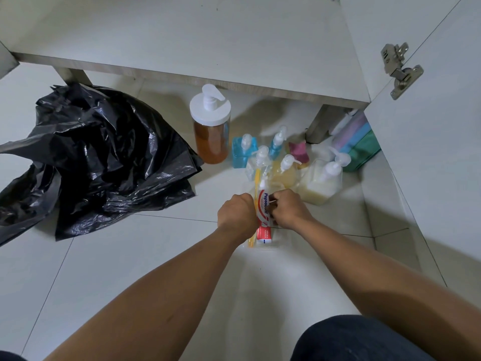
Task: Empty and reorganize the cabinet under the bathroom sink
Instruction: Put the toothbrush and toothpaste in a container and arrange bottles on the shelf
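The open cabinet (182,35) is seen at the top, and its shelf looks bare. A big black plastic bag (99,157) is crumpled on the floor tiles to the left. It is likely soft, light and floppy.

A big pump jar (210,131) of orange liquid is stood just below the cabinet edge. It is probably heavy and smooth, so it is best held round the body, not by the pump. A bottle of cream soap (321,183) and some small pump bottles (240,155) are grouped to the right of the jar. They can likely tip over with a small bump.

In front of them, something clear like a box (276,242) is laid on the floor. It is hard to make out. A red and white toothpaste tube (264,214) is laid on it, with a yellow toothbrush (256,183) just beside it. The tube is likely soft and squashy, so a grip at the stiff cap end is safer. The toothbrush is thin, light and stiff.

The left hand (238,213) and the right hand (287,208) are placed on either side of the tube, touching it. The fingers of both hands are curled under and hidden, so it cannot be told what is pinched.
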`<state>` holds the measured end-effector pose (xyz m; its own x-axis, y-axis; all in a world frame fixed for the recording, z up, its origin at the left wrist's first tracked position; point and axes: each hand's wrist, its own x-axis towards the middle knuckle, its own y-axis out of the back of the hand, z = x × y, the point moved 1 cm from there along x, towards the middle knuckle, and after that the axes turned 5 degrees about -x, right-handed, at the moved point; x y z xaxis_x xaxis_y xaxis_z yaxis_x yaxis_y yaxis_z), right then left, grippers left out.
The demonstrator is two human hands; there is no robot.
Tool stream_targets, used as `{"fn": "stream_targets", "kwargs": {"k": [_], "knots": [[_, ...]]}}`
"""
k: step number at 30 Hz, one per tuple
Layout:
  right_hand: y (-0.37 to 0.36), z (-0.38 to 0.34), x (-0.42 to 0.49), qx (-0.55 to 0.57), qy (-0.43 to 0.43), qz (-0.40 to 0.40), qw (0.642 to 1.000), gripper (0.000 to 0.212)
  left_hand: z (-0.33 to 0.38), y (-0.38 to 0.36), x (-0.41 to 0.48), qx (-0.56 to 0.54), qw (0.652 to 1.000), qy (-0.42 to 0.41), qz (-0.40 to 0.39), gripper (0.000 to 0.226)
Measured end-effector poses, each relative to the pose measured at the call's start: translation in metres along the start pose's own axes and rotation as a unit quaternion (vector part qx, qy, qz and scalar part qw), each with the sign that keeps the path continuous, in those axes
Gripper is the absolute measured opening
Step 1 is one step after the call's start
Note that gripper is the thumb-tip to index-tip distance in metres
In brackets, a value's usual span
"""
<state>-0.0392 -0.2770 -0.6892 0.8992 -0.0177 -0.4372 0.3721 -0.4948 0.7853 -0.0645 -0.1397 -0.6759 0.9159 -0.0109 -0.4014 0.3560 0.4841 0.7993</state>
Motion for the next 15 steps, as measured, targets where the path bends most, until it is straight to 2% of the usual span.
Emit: {"fn": "stream_targets", "kwargs": {"k": [3,6,9,12,13,15], "knots": [[0.001,-0.001,0.001,0.026,-0.004,0.013,1.0,0.023,-0.002,-0.001,-0.001,-0.03,0.999,0.002,0.01,0.04],[0.007,0.001,0.0,0.073,-0.027,0.083,0.993,0.015,-0.003,0.001,-0.003,-0.075,0.997,0.015,0.019,0.037],[0.02,0.003,-0.004,0.016,-0.045,0.115,0.992,0.027,-0.007,0.003,-0.006,-0.128,0.991,0.039,0.025,0.042],[0.025,0.008,-0.011,-0.06,-0.09,0.038,0.993,0.048,-0.014,0.003,-0.009,-0.184,0.98,0.075,0.01,0.048],[0.024,0.01,-0.015,-0.059,-0.104,0.003,0.993,0.045,-0.016,0.001,-0.01,-0.195,0.977,0.087,-0.006,0.045],[0.019,0.014,-0.021,-0.036,-0.114,-0.049,0.992,0.027,-0.019,-0.001,-0.012,-0.208,0.972,0.101,-0.033,0.033]]}}
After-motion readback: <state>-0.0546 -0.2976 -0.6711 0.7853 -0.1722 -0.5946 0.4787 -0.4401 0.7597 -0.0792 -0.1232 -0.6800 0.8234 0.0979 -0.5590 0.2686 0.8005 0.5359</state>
